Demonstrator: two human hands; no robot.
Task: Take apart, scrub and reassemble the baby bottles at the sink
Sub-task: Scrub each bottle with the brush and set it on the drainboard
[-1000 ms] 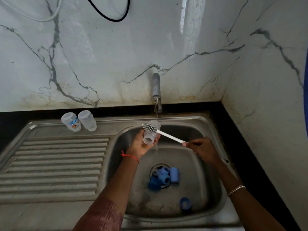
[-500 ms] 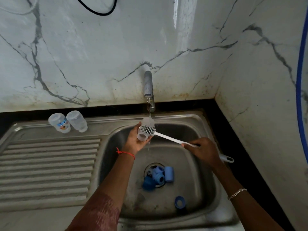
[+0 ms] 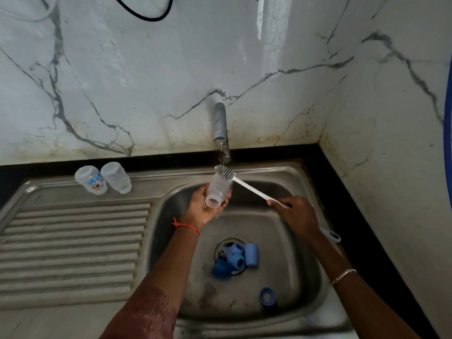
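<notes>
My left arm comes in from 7 o'clock and runs up toward 12, in a reddish sleeve to the elbow, with a red thread round the wrist. The left hand is turned palm up, its fingers curled round a clear bottle. My right arm enters from 4 o'clock and angles toward 10, a thin bracelet at the wrist. The right hand shows its back to me, knuckles up, closed on a white brush, forefinger stretched along the handle toward 10 o'clock. The two hands sit near each other, not touching.
</notes>
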